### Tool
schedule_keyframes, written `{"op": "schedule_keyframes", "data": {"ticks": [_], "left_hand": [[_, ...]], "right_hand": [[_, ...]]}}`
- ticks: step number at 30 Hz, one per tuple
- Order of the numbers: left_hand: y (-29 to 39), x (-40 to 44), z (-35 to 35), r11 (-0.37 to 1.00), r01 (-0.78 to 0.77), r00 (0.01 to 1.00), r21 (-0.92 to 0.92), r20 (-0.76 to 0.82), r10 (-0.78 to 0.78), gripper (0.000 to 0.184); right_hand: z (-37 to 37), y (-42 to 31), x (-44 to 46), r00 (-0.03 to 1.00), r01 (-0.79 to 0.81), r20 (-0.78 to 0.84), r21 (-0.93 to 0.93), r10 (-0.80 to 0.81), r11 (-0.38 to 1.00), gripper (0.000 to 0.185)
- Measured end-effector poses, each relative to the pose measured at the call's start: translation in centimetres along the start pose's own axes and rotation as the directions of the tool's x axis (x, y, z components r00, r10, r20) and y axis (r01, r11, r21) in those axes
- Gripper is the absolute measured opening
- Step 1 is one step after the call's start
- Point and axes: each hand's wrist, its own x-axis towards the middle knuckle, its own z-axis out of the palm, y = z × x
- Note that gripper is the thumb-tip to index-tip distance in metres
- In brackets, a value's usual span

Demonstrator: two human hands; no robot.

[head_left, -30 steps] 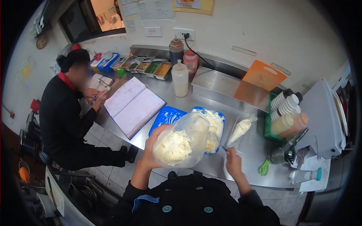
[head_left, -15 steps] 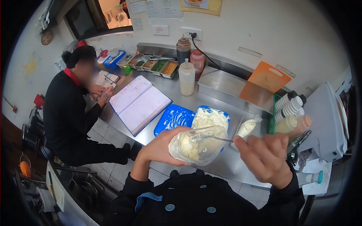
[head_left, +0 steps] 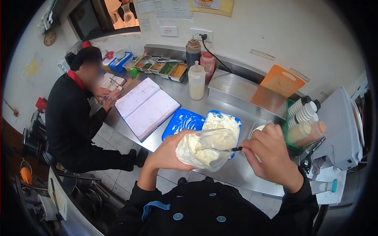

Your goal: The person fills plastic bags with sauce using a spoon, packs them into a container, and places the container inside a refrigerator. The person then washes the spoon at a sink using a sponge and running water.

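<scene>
My left hand (head_left: 168, 152) is wrapped round a clear plastic bag (head_left: 222, 159) with its mouth held wide. Pale, creamy filling lines the inside of the bag. In my right hand (head_left: 271, 157) is a spoon (head_left: 228, 150), gripped by its dark handle, its bowl down in the cream within the bag. Just behind the bag stands a blue-rimmed tub (head_left: 222, 120) of the same white cream. Beside it on the left lies its blue lid (head_left: 182, 125), smeared with cream. A filled bag (head_left: 258, 129) lies to the right, mostly hidden by my right hand.
A person (head_left: 78, 106) at the left writes at the counter, near an open notebook (head_left: 147, 106). Squeeze bottles (head_left: 196, 80), topping trays (head_left: 167, 70) and a steel box (head_left: 240, 94) line the back. An orange cutting board (head_left: 281, 82) and a green basket (head_left: 290, 114) of cups stand right.
My right hand has moved left and slightly up, tipping the spoon deeper into the bag's cream. My left hand keeps its hold on the bag.
</scene>
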Motion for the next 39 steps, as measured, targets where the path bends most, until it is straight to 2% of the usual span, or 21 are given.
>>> {"op": "schedule_keyframes", "data": {"ticks": [1, 3, 4, 6, 10, 13, 15, 16, 18, 19, 21, 22, 24, 26, 28, 32, 34, 35, 37, 38, 39], "left_hand": [[0.1, 0.0, 0.1, 1.000, 0.012, 0.999, 0.026, -0.030, -0.011, 0.081], [0.5, 0.1, 0.2, 0.998, 0.022, 0.998, 0.062, -0.066, -0.018, 0.081], [0.7, 0.1, 0.2, 0.995, 0.035, 0.994, 0.096, -0.106, -0.025, 0.081], [1.0, -0.1, 0.3, 0.990, 0.032, 0.990, 0.141, -0.142, -0.011, 0.080], [1.6, -0.2, 0.5, 0.979, 0.025, 0.973, 0.204, -0.228, 0.023, 0.076], [1.3, -0.3, 0.4, 0.978, 0.023, 0.959, 0.207, -0.281, 0.037, 0.074], [0.4, -0.5, 0.5, 0.981, 0.040, 0.953, 0.189, -0.301, 0.020, 0.074], [0.0, -0.7, 0.5, 0.984, 0.057, 0.947, 0.170, -0.320, 0.000, 0.074], [-0.3, -1.0, 0.5, 0.987, 0.060, 0.938, 0.152, -0.346, -0.004, 0.076], [-0.6, -1.2, 0.5, 0.989, 0.061, 0.928, 0.134, -0.374, -0.007, 0.077], [-1.5, -1.6, 0.6, 0.997, 0.054, 0.914, 0.049, -0.406, -0.029, 0.078], [-1.9, -1.7, 0.5, 0.999, 0.040, 0.898, -0.031, -0.437, -0.049, 0.079], [-2.1, -2.0, 0.4, 0.997, 0.016, 0.899, -0.078, -0.435, -0.048, 0.080], [-2.1, -2.2, 0.4, 0.983, 0.016, 0.881, -0.184, -0.463, -0.101, 0.080], [-1.8, -2.1, 0.4, 0.980, 0.014, 0.884, -0.200, -0.455, -0.106, 0.081], [-1.2, -1.6, 0.6, 0.971, 0.006, 0.894, -0.238, -0.434, -0.112, 0.080], [-1.4, -1.5, 0.9, 0.975, 0.001, 0.892, -0.222, -0.440, -0.102, 0.080], [-1.4, -1.4, 1.0, 0.979, -0.004, 0.889, -0.205, -0.449, -0.091, 0.081], [-1.5, -1.4, 1.1, 0.975, -0.007, 0.894, -0.221, -0.438, -0.093, 0.081], [-1.5, -1.4, 1.2, 0.971, -0.008, 0.895, -0.237, -0.434, -0.099, 0.082], [-1.6, -1.5, 1.2, 0.972, -0.010, 0.894, -0.236, -0.437, -0.097, 0.082]], "right_hand": [[0.1, 0.2, -0.2, 1.000, -0.003, -0.002, -0.001, 0.003, 1.000, 0.020], [0.4, 0.6, -0.6, 0.983, -0.178, 0.079, 0.153, 0.168, 0.972, 0.011], [0.6, 0.7, -0.8, 0.982, -0.180, 0.078, 0.152, 0.170, 0.972, 0.011], [1.3, 1.0, -1.2, 0.932, -0.357, 0.178, 0.278, 0.317, 0.892, 0.005], [1.8, 1.5, -1.7, 0.879, -0.477, 0.232, 0.400, 0.417, 0.782, 0.005], [0.9, 1.6, -1.8, 0.873, -0.486, 0.166, 0.380, 0.458, 0.788, 0.006], [0.1, 1.4, -2.1, 0.846, -0.499, 0.047, 0.421, 0.531, 0.758, 0.008], [-0.1, 1.3, -2.4, 0.846, -0.500, 0.048, 0.421, 0.531, 0.757, 0.008], [-0.4, 1.0, -3.3, 0.791, -0.504, -0.122, 0.425, 0.599, 0.752, 0.009], [-0.2, 0.9, -3.8, 0.791, -0.507, -0.119, 0.424, 0.601, 0.751, 0.009], [1.3, 0.8, -5.7, 0.692, -0.546, -0.333, 0.338, 0.640, 0.766, 0.012], [2.8, 1.1, -7.0, 0.691, -0.551, -0.331, 0.335, 0.643, 0.764, 0.012], [7.8, 2.1, -10.5, 0.617, -0.653, -0.402, 0.218, 0.676, 0.725, 0.016], [14.4, 2.5, -14.6, 0.642, -0.691, -0.290, 0.182, 0.710, 0.699, 0.017], [19.5, 2.5, -18.3, 0.643, -0.763, -0.019, 0.078, 0.766, 0.642, 0.015], [19.9, 1.4, -17.5, 0.646, -0.751, -0.039, 0.145, 0.763, 0.644, 0.013], [19.3, 1.4, -16.5, 0.585, -0.748, -0.100, 0.318, 0.805, 0.583, 0.012], [20.0, 1.5, -16.9, 0.582, -0.748, -0.106, 0.319, 0.806, 0.582, 0.012], [21.4, 1.8, -17.5, 0.650, -0.713, -0.100, 0.261, 0.753, 0.651, 0.010], [21.5, 2.2, -18.0, 0.651, -0.712, -0.105, 0.258, 0.752, 0.653, 0.010], [20.6, 2.3, -17.4, 0.612, -0.723, -0.077, 0.349, 0.787, 0.596, 0.010]]}}
